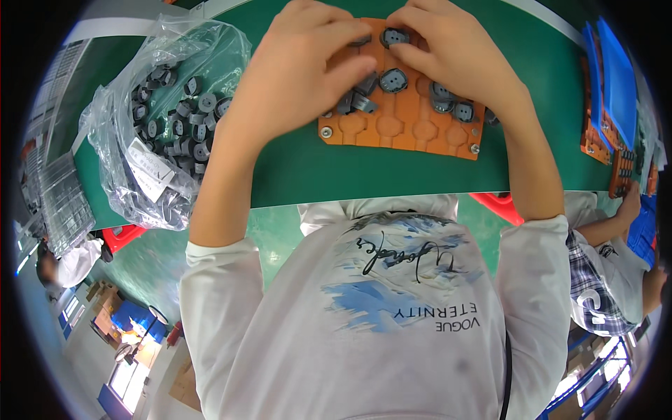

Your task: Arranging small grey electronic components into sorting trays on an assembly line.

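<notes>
Green tabletop [301, 178] spreads in front of you, its near edge bowed by the wide lens, with a shiny green floor [161, 259] below it. On it, just beyond your body, lies an orange board [371, 136] with rows of shaped hollows and a screw [326, 131] at its near left corner.

Your right hand [455, 52] reaches over the board's far right part, thumb and forefinger closed on opposite sides of a gray cap [395, 37] at the far edge. Your left hand [301, 66] bends over the board's left side, its fingertips by a dark piece [360, 40]; whether they pinch it, you cannot tell from this angle. Under that thumb, several small gray parts [362, 101] lie bunched together.

Another round cap [393, 80] sits near the board's middle, and a small cluster [442, 96] lies right of it, below your right hand. To your left, a clear plastic bag [115, 150] holds many more gray caps. Blue trays [618, 84] stand at the far right, near a co-worker [616, 259].
</notes>
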Available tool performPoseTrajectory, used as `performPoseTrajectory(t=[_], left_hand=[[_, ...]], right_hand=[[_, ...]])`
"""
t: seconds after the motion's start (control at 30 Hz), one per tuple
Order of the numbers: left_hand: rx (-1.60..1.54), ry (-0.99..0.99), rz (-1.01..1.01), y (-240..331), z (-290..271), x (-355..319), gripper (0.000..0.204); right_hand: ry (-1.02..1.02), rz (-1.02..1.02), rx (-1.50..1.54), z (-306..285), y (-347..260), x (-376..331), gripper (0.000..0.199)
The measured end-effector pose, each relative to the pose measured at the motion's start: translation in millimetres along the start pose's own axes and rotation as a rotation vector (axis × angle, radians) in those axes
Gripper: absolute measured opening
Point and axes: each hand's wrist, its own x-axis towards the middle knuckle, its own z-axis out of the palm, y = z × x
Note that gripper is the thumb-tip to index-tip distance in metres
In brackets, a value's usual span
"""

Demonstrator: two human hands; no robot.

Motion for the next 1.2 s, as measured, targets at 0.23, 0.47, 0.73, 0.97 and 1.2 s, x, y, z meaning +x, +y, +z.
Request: performPoseTrajectory(t=[0.23, 0.47, 0.73, 0.97, 1.2], left_hand=[[0.332, 0.052, 0.226, 2.5, 34.9, -14.3, 0.023], [0.307, 0.054, 0.224, -7.0, 46.7, -7.7, 0.024], [0.261, 0.005, 0.22, -5.7, 50.9, 14.1, 0.027], [0.18, -0.025, 0.251, 2.3, 61.0, 58.2, 0.022], [0.233, -0.177, 0.033, 26.1, 39.7, 62.8, 0.022]], right_hand=[[0.01, -0.25, -0.234, 8.1, 9.9, 6.3, 0.022], [0.091, -0.222, 0.104, -13.2, 23.3, -18.2, 0.026], [0.114, -0.12, 0.093, 4.9, 17.3, -71.6, 0.036], [0.309, 0.214, 0.216, -32.5, 18.9, -68.9, 0.032], [0.187, 0.189, -0.17, -17.7, 27.9, -78.5, 0.038]])
